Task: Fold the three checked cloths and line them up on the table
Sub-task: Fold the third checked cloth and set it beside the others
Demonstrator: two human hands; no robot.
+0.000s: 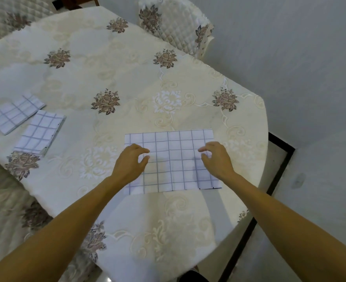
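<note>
The third cloth [173, 159], thin and limp, lies flat; left hand [130, 161] and right hand [215, 159] hover empty, fingers loosely curled; best pinched at its 6 o'clock corners.

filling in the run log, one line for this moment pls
stage: third cloth flat, part-folded | left hand, right hand: open over it | folded cloths: table's left

No legible text anywhere.

A floral tablecloth [107, 78] covers the table; a quilted chair [180, 27] (floral too) stands at one o'clock.
</note>
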